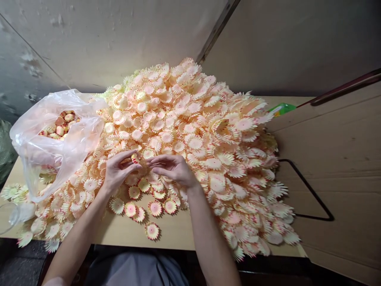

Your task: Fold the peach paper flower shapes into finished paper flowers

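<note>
While the left hand (120, 171) pinches it between thumb and fingers, the small flower (135, 159) sits just above the near edge of the pile (195, 143), curled into a cup, pale yellow with red marks. The right hand (172, 169) points its thumb and fingers at it from just beside; I cannot tell whether those fingertips touch it or grip anything. Flat, fringed loose flowers (154, 208), cream to pink with red-tipped edges, lie below the hands on the table (119, 234). The pile rises directly beyond the hands and spreads to both sides, taking up most of the table. To the left, a clear bag (71, 155) rests against it, open over curled flowers (61, 130); a clear cup (8, 218) is at the far left. On the right stand cardboard (336, 159) and a bent black bar (315, 186), with a green packet (282, 109) behind the pile. The wall (119, 39) closes the back.
</note>
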{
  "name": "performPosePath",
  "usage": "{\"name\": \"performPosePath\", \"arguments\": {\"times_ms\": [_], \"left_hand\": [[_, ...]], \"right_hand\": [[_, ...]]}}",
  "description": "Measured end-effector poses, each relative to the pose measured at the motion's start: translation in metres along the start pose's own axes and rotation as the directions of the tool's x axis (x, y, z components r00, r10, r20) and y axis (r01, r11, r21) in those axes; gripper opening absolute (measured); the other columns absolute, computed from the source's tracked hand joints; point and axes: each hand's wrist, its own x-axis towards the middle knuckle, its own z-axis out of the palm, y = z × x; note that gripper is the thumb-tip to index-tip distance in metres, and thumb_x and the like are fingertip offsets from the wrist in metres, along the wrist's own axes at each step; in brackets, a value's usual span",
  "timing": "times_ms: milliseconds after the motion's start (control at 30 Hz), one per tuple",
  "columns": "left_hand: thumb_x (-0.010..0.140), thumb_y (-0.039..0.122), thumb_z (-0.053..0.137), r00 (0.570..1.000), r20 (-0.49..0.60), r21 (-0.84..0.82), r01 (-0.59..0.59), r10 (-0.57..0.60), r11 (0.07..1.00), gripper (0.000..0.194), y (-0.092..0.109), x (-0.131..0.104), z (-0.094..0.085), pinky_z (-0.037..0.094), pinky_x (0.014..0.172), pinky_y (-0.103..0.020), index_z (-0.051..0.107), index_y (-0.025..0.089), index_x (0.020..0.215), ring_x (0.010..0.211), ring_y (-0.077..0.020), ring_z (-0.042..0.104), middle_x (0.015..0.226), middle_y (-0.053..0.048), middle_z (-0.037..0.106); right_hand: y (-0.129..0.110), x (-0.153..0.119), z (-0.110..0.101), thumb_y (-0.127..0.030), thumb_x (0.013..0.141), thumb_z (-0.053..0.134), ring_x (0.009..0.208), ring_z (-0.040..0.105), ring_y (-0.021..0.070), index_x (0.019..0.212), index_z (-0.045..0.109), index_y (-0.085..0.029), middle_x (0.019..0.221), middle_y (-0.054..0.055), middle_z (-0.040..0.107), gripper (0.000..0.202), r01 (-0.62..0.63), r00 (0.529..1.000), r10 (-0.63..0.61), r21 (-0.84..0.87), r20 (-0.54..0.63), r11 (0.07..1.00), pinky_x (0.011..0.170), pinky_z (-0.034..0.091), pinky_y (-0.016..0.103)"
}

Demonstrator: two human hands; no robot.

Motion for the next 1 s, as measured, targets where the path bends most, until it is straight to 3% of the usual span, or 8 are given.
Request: {"name": "performPosePath", "arguments": {"times_ms": [167, 333, 400, 567, 733, 1000], "left_hand": [[0.071, 0.028, 0.085, 0.994, 0.101, -0.047, 0.035, -0.03, 0.998, 0.052, -0.003, -0.002, -0.001, 0.066, 0.083, -0.034, 0.071, 0.021, 0.121, 0.084, -0.02, 0.077, 0.118, -0.011, 0.074], [0.075, 0.03, 0.082, 0.978, 0.205, 0.004, 0.02, -0.021, 1.0, 0.044, -0.001, -0.005, -0.002, 0.066, 0.075, -0.03, 0.073, 0.019, 0.117, 0.075, -0.0205, 0.077, 0.087, -0.008, 0.08], [0.075, 0.03, 0.082, 0.975, 0.22, 0.028, 0.002, -0.008, 1.0, 0.044, -0.001, -0.005, -0.001, 0.065, 0.071, -0.028, 0.073, 0.018, 0.116, 0.074, -0.0202, 0.077, 0.083, -0.008, 0.079], [0.072, 0.031, 0.084, 0.966, 0.255, 0.016, -0.044, 0.038, 0.999, 0.045, -0.002, -0.004, 0.003, 0.065, 0.077, -0.03, 0.073, 0.02, 0.114, 0.085, -0.0202, 0.077, 0.099, -0.009, 0.078], [0.064, 0.032, 0.089, 0.956, 0.281, 0.092, -0.115, 0.085, 0.989, 0.053, 0.002, -0.002, 0.003, 0.065, 0.074, -0.03, 0.074, 0.023, 0.114, 0.091, -0.0221, 0.075, 0.108, -0.01, 0.077], [0.081, 0.029, 0.077, 0.943, 0.327, 0.121, -0.101, 0.056, 0.987, 0.041, 0.003, -0.004, 0.0, 0.064, 0.068, -0.026, 0.072, 0.02, 0.12, 0.073, -0.0198, 0.077, 0.094, -0.009, 0.08]], "right_hand": [[-0.003, 0.001, 0.0, -0.028, 0.063, 0.09, 0.075, 0.071, 0.0146, 0.082, 0.078, -0.02, 0.082, 0.004, 0.077, 0.023, 0.017, 0.996, -0.018, -0.013, -0.083, 1.0, 0.074, 0.06, 0.027], [-0.003, 0.001, 0.007, -0.032, 0.063, 0.09, 0.061, 0.066, 0.013, 0.073, 0.075, -0.02, 0.069, 0.001, 0.073, 0.022, 0.043, 0.99, -0.042, 0.006, -0.136, 0.999, 0.064, 0.058, 0.028], [-0.002, 0.001, 0.009, -0.033, 0.063, 0.089, 0.064, 0.067, 0.0138, 0.075, 0.075, -0.02, 0.071, 0.002, 0.074, 0.022, 0.037, 0.992, -0.036, 0.002, -0.123, 0.999, 0.066, 0.058, 0.028], [0.001, 0.001, 0.013, -0.032, 0.064, 0.089, 0.076, 0.072, 0.0163, 0.08, 0.076, -0.019, 0.083, 0.004, 0.077, 0.023, 0.009, 0.998, -0.008, 0.002, -0.057, 1.0, 0.077, 0.06, 0.031], [0.001, 0.001, 0.012, -0.032, 0.065, 0.088, 0.074, 0.072, 0.0161, 0.079, 0.076, -0.02, 0.08, 0.003, 0.077, 0.023, 0.033, 0.996, -0.032, 0.01, -0.086, 0.999, 0.076, 0.06, 0.031], [0.0, 0.001, 0.012, -0.032, 0.065, 0.088, 0.073, 0.071, 0.016, 0.077, 0.076, -0.02, 0.079, 0.003, 0.077, 0.021, 0.027, 0.997, -0.026, 0.014, -0.076, 1.0, 0.075, 0.059, 0.03]]}}
